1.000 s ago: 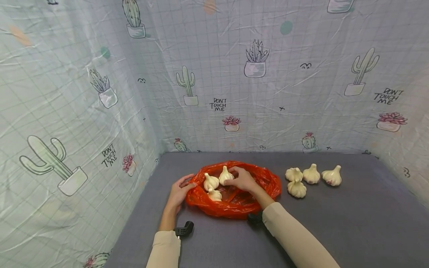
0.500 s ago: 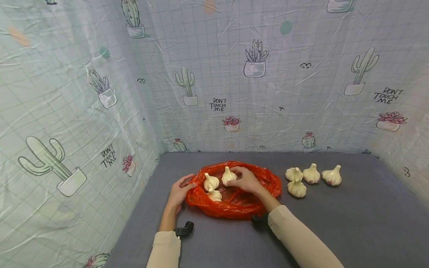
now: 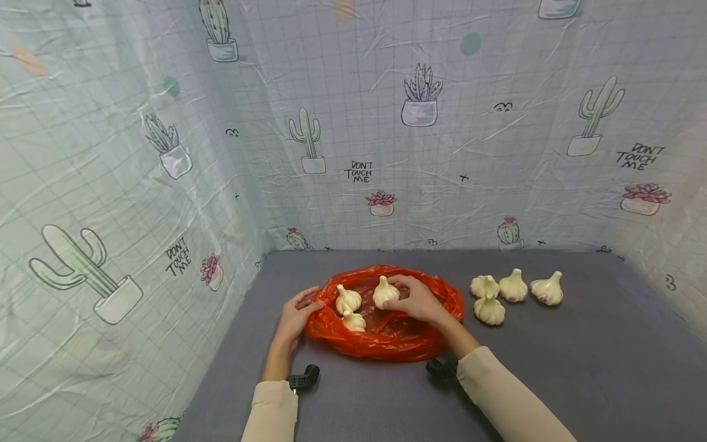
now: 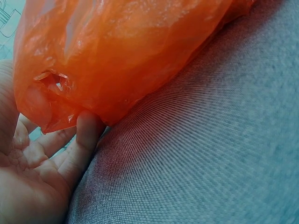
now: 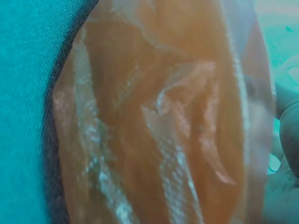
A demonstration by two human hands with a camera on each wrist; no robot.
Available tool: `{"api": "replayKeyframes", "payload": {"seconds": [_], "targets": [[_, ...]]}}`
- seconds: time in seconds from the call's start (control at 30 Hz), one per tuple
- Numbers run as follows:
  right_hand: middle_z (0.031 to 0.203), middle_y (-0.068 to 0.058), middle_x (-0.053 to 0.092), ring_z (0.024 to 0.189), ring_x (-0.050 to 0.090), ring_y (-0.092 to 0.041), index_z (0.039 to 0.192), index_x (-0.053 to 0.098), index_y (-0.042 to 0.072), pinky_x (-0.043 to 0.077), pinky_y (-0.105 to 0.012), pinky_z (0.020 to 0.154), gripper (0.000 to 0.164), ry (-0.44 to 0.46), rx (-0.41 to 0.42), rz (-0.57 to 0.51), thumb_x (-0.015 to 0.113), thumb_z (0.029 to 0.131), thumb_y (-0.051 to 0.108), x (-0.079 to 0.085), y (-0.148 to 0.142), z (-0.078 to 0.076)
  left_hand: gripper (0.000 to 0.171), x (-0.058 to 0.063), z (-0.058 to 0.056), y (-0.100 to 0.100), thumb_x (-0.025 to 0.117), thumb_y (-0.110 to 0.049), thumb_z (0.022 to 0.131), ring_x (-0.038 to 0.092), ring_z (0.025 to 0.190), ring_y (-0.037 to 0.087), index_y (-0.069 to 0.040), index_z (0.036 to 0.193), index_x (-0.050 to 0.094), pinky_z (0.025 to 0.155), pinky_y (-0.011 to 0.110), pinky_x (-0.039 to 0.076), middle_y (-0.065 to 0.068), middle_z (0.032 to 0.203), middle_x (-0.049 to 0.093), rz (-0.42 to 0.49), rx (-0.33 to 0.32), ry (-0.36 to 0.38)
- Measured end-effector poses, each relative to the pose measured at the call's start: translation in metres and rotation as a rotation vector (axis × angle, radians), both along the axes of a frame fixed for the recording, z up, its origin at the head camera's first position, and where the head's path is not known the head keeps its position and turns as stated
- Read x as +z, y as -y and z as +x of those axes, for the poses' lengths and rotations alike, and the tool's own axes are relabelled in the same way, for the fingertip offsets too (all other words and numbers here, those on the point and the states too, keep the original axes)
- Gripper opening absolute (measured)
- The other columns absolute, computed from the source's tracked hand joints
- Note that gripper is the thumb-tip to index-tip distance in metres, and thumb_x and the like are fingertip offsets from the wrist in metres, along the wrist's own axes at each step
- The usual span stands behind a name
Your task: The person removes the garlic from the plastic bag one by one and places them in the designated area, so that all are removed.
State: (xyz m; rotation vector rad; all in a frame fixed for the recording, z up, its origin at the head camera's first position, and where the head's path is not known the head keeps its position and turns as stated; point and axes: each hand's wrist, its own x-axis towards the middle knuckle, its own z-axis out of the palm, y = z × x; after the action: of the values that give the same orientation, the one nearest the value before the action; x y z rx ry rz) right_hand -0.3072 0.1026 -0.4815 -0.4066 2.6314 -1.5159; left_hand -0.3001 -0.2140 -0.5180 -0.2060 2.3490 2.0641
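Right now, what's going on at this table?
A person's left hand holds the left edge of a red plastic bag. The right hand grips a garlic bulb in or just above the bag; I can't tell which. Two other bulbs sit inside, and four more bulbs lie to its right on the gray table.

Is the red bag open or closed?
Open: the red bag gapes wide in the head view, with two garlic bulbs visible inside; the right hand holds a third bulb.
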Motion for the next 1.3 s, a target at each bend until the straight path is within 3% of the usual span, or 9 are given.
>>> {"api": "replayKeyframes", "payload": {"seconds": [0.2,0.4,0.8,1.13,1.3], "targets": [[0.130,-0.012,0.063,0.102,0.066,-0.024,0.137,0.063,0.012,0.056,-0.035,0.083,0.061,0.035,-0.001,-0.045,0.087,0.082,0.027,0.005,-0.009,0.006,0.047,0.000,0.000,0.000,0.077,-0.020,0.090,0.066,0.102,0.016,-0.020,0.135,0.067,0.086,0.030,0.054,0.010,0.119,0.069,-0.007,-0.004,0.002],[0.132,-0.014,0.062,0.098,0.067,-0.024,0.138,0.062,0.013,0.057,-0.032,0.078,0.061,0.062,0.003,-0.065,0.086,0.084,0.025,0.010,-0.015,0.012,0.047,0.000,0.001,0.000,0.077,-0.020,0.090,0.065,0.103,0.016,-0.020,0.135,0.067,0.087,0.030,0.054,0.010,0.121,0.069,-0.008,-0.011,-0.001],[0.136,-0.018,0.060,0.098,0.068,-0.024,0.140,0.060,0.008,0.056,-0.030,0.075,0.061,0.038,0.007,-0.084,0.084,0.085,0.018,0.015,-0.027,0.022,0.045,0.000,0.001,0.000,0.077,-0.018,0.089,0.064,0.101,0.016,-0.021,0.133,0.069,0.085,0.029,0.053,0.008,0.117,0.069,-0.003,-0.003,-0.009],[0.147,-0.018,0.051,0.109,0.066,-0.029,0.143,0.058,0.014,0.059,-0.038,0.080,0.063,0.102,-0.018,-0.098,0.083,0.086,0.024,0.021,-0.045,0.027,0.045,0.001,0.001,0.000,0.077,-0.017,0.089,0.065,0.100,0.016,-0.020,0.134,0.068,0.084,0.028,0.053,0.007,0.114,0.070,-0.006,-0.005,-0.010],[0.150,-0.020,0.050,0.113,0.066,-0.033,0.145,0.056,0.012,0.058,-0.036,0.081,0.067,0.081,-0.032,-0.071,0.083,0.086,0.026,0.024,-0.054,0.032,0.045,0.001,0.001,0.000,0.077,-0.018,0.089,0.064,0.100,0.016,-0.021,0.133,0.068,0.084,0.028,0.053,0.008,0.115,0.070,-0.007,-0.003,-0.010]]}}
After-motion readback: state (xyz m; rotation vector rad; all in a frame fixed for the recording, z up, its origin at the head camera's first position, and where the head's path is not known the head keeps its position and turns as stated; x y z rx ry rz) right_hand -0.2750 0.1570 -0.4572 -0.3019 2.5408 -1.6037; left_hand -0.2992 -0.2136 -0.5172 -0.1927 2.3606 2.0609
